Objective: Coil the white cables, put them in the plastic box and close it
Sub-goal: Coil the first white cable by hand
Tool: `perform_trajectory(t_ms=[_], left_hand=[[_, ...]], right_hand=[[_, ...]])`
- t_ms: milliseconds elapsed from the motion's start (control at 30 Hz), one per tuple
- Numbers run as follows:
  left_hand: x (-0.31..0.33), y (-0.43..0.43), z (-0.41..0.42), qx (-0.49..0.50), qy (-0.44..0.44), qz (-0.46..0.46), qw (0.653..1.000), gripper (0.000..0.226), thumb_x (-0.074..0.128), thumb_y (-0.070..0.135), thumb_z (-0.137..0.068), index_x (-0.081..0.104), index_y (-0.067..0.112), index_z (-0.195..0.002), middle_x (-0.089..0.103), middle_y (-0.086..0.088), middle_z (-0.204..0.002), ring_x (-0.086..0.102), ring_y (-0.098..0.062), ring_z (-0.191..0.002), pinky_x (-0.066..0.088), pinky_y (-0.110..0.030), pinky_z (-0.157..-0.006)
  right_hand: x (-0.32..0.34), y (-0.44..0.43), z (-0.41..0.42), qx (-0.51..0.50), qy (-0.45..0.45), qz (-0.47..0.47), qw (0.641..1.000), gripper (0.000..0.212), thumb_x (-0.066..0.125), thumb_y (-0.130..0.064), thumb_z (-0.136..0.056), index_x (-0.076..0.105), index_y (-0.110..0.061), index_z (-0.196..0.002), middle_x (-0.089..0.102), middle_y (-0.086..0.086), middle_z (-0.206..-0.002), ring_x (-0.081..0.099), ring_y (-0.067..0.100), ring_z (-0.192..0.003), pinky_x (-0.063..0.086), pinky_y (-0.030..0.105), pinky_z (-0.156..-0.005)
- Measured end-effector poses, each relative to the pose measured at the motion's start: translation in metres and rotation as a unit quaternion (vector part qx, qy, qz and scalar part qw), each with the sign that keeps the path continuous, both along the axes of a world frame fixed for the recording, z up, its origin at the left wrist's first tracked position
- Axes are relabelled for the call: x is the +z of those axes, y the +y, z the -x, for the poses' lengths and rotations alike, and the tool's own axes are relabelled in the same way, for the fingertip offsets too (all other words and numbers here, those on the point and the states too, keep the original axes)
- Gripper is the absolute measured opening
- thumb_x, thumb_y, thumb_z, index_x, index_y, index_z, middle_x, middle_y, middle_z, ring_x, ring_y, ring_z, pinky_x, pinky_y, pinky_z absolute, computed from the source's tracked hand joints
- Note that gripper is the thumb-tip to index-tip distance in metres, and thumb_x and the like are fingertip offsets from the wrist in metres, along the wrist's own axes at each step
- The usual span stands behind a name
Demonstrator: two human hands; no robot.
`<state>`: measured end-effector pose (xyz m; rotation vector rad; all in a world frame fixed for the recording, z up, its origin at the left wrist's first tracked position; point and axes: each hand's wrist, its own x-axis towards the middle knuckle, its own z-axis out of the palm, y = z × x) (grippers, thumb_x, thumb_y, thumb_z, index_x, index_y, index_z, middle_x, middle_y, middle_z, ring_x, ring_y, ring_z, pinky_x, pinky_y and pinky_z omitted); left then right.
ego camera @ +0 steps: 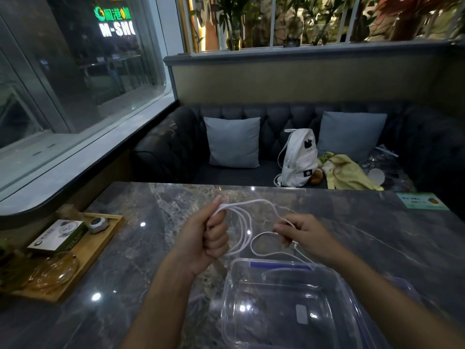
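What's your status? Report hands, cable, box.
Left hand fisted on white cable loops. Right hand pinching the loose run. Plastic box open, no coil inside. Nothing blocking.

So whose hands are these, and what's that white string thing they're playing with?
There is no machine here. A person wears a camera on their head, so you see their own two hands from above. The left hand grips loops of a white cable, not string, and the right hand pinches the loose end to wind it up. Just in front of the person on the marble table sits an open clear plastic box. A wooden tray with small things is on the left. Behind the table are a sofa and a white backpack.
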<state>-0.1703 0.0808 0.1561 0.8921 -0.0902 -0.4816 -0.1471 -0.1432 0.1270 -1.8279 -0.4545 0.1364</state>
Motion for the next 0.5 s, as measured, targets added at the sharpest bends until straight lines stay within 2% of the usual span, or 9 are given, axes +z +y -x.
perform_trajectory(t_ms=[100, 167, 200, 233, 267, 333, 400, 500], left_hand=[[-0.001, 0.001, -0.004, 0.018, 0.015, 0.039, 0.999, 0.043, 0.039, 0.039, -0.086, 0.021, 0.024, -0.049, 0.007, 0.006, -0.039, 0.004, -0.009, -0.03, 0.008, -0.009, -0.034], [-0.003, -0.002, -0.005, 0.036, 0.02, 0.025, 0.999, 0.044, 0.041, 0.038, -0.085, 0.02, 0.024, -0.049, 0.007, 0.006, -0.039, 0.004, -0.009, -0.031, 0.007, -0.009, -0.034], [-0.004, -0.003, -0.006, 0.045, 0.022, 0.011, 0.999, 0.044, 0.042, 0.037, -0.084, 0.02, 0.025, -0.048, 0.006, 0.006, -0.04, 0.003, -0.009, -0.031, 0.007, -0.009, -0.034], [-0.004, -0.005, -0.006, 0.053, 0.024, -0.004, 0.998, 0.045, 0.044, 0.036, -0.083, 0.022, 0.025, -0.045, 0.007, 0.006, -0.04, 0.003, -0.009, -0.032, 0.008, -0.009, -0.034], [-0.004, -0.006, -0.007, 0.059, 0.024, -0.022, 0.998, 0.046, 0.047, 0.036, -0.081, 0.025, 0.024, -0.042, 0.008, 0.006, -0.038, 0.004, -0.009, -0.032, 0.009, -0.009, -0.033], [-0.004, -0.009, -0.008, 0.069, 0.019, -0.067, 0.995, 0.046, 0.051, 0.036, -0.078, 0.028, 0.023, -0.04, 0.015, 0.009, -0.032, 0.005, -0.008, -0.032, 0.012, -0.009, -0.032], [-0.004, -0.012, -0.009, 0.069, 0.009, -0.13, 0.989, 0.045, 0.052, 0.037, -0.077, 0.027, 0.024, -0.041, 0.021, 0.009, -0.03, 0.01, -0.006, -0.028, 0.013, -0.008, -0.032], [-0.006, -0.02, -0.008, 0.039, -0.013, -0.221, 0.974, 0.048, 0.05, 0.035, -0.084, 0.026, 0.025, -0.044, 0.022, 0.009, -0.032, 0.014, -0.005, -0.027, 0.013, -0.008, -0.033]], right_hand=[[-0.005, -0.004, -0.001, 0.0, 0.026, 0.01, 1.0, 0.024, 0.058, -0.006, -0.086, 0.062, -0.016, -0.064, 0.057, -0.006, -0.051, 0.052, 0.007, -0.047, 0.045, 0.017, -0.048], [-0.009, -0.005, -0.002, -0.004, 0.018, 0.046, 0.999, 0.023, 0.06, -0.013, -0.086, 0.061, -0.022, -0.064, 0.057, -0.008, -0.049, 0.051, 0.004, -0.047, 0.044, 0.018, -0.049], [-0.009, -0.005, -0.002, -0.011, -0.001, 0.08, 0.997, 0.019, 0.062, -0.017, -0.085, 0.061, -0.024, -0.068, 0.058, -0.01, -0.054, 0.053, 0.002, -0.051, 0.044, 0.018, -0.052], [-0.009, -0.004, -0.002, -0.023, -0.024, 0.126, 0.992, 0.009, 0.065, -0.022, -0.083, 0.062, -0.026, -0.076, 0.059, -0.012, -0.064, 0.055, 0.001, -0.06, 0.044, 0.019, -0.059], [-0.008, -0.003, -0.002, -0.033, -0.054, 0.176, 0.982, 0.009, 0.067, -0.027, -0.081, 0.062, -0.027, -0.088, 0.06, -0.014, -0.078, 0.057, 0.002, -0.073, 0.044, 0.02, -0.068], [-0.005, -0.002, -0.001, -0.058, -0.117, 0.228, 0.965, 0.035, 0.068, -0.031, -0.08, 0.059, -0.021, -0.112, 0.058, -0.011, -0.101, 0.055, 0.006, -0.094, 0.042, 0.025, -0.085], [0.007, 0.001, 0.003, -0.067, -0.17, 0.18, 0.966, 0.038, 0.065, -0.029, -0.083, 0.057, -0.019, -0.118, 0.055, -0.012, -0.108, 0.051, 0.0, -0.1, 0.038, 0.024, -0.092], [0.023, 0.013, 0.008, -0.034, -0.206, 0.116, 0.971, 0.034, 0.053, -0.03, -0.089, 0.057, -0.019, -0.12, 0.053, -0.022, -0.11, 0.046, -0.016, -0.103, 0.03, 0.002, -0.091]])
